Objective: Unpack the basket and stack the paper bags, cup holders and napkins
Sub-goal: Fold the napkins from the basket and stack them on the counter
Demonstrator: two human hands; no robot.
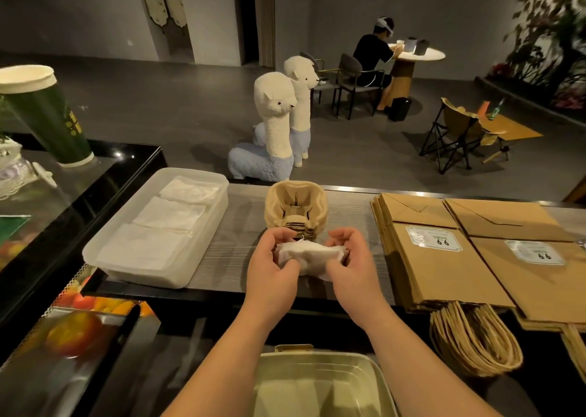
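Both hands on it now: my left hand and my right hand hold 1 bundle of white napkins between them, just above the counter. Fingers are curled under each end and thumbs press on top, so both are clamped on the paper.

The bundle looks crumpled in the middle, so I judge the job here is squaring it up before it goes anywhere. Easy pressure, then: draw the 2 ends gently apart to flatten the bulge and tap the edges level. No wringing, because thin tissue creases and tears fast.

At 12 o'clock, just behind my knuckles, sits the stack of cup holders. I want to stay off it so it doesn't topple.

The home for these looks like the clear tray at 9 o'clock, where 3 flat napkin piles lie in a row. I should lay mine flat on 1 of them, edges matched, not drop them.

The paper bags are at 3 o'clock in 2 stacks, handles hanging toward me. The basket is at 6 o'clock between my forearms. What remains inside, I can't tell.
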